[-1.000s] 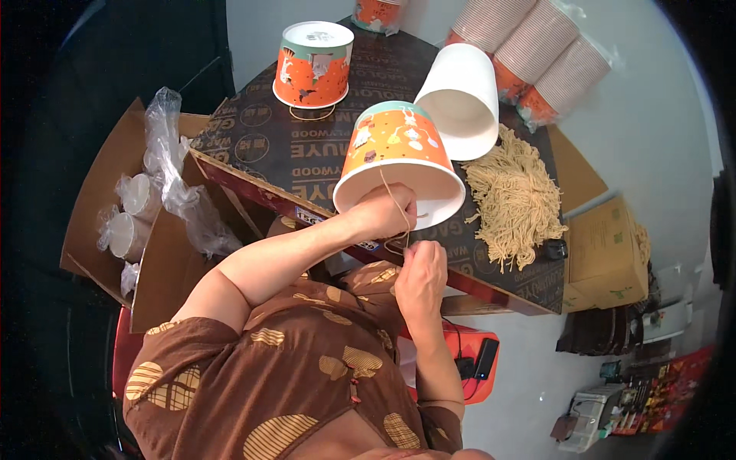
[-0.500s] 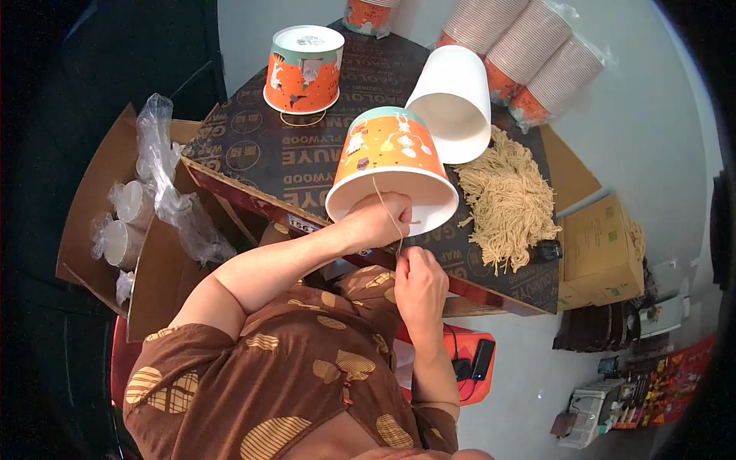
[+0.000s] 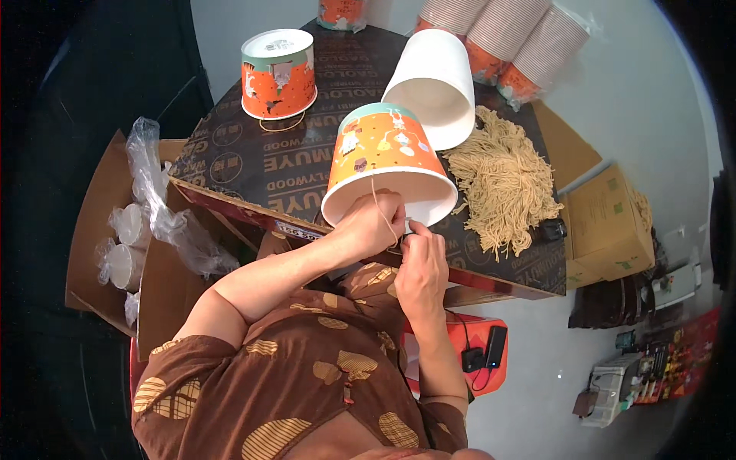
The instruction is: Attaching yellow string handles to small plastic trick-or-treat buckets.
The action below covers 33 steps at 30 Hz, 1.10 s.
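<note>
An orange paper bucket [image 3: 383,149] with a mint-green band and cartoon figures lies tipped at the table's near edge, its white mouth facing me. A thin tan cord [image 3: 380,207] comes from the bucket's side by the rim and loops down over my left hand [image 3: 374,221]. That hand is closed at the bucket's mouth, apparently on the cord; its fingertips are partly hidden. Just right of it, at the rim, my right hand [image 3: 423,264] pinches the cord between thumb and finger. What lies between the two hands is hard to make out.
Behind stands an upturned orange bucket [image 3: 278,80] with a cord loop; a plain white tub [image 3: 433,88] lies beside tan cords [image 3: 506,184]. Bagged bucket stacks [image 3: 506,38] are at the back right. Left is an open carton [image 3: 96,222], right a closed carton [image 3: 609,226].
My right hand has moved up to the bucket's rim, closer to my left hand. The cord loop hangs slacker. The whole view has shifted slightly.
</note>
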Motion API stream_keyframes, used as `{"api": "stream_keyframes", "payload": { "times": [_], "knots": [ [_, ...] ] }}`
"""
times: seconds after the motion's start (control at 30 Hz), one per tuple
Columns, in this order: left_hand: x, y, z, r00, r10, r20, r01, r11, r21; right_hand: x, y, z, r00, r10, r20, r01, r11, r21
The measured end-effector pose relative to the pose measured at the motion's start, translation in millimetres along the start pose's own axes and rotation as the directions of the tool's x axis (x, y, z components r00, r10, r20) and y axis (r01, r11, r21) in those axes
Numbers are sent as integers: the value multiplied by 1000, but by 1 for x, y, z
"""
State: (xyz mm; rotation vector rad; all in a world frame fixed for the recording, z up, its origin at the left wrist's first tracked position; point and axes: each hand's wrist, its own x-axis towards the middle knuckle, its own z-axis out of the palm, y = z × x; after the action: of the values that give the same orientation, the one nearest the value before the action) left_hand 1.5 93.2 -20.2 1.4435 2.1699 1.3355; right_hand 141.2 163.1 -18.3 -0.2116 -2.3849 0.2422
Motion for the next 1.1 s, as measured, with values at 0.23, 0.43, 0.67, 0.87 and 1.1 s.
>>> {"api": "stream_keyframes", "payload": {
  "times": [0.23,0.43,0.67,0.87,1.1],
  "knots": [
    [4,6,5,998,-62,-3,61,981,-182,-1,3,1,998,59,-24,-56,992,116],
    [13,13,0,964,-225,142,263,889,-376,-6,12,3,988,144,-59,-123,955,271],
    [18,19,-5,925,-267,269,348,879,-326,-1,17,-4,976,212,-47,-185,925,332],
    [16,24,-4,930,-247,272,325,898,-298,-2,18,-6,963,270,19,-262,912,315],
    [7,20,-10,922,-247,299,351,857,-377,1,15,-5,933,351,81,-358,884,299]
  ]
}}
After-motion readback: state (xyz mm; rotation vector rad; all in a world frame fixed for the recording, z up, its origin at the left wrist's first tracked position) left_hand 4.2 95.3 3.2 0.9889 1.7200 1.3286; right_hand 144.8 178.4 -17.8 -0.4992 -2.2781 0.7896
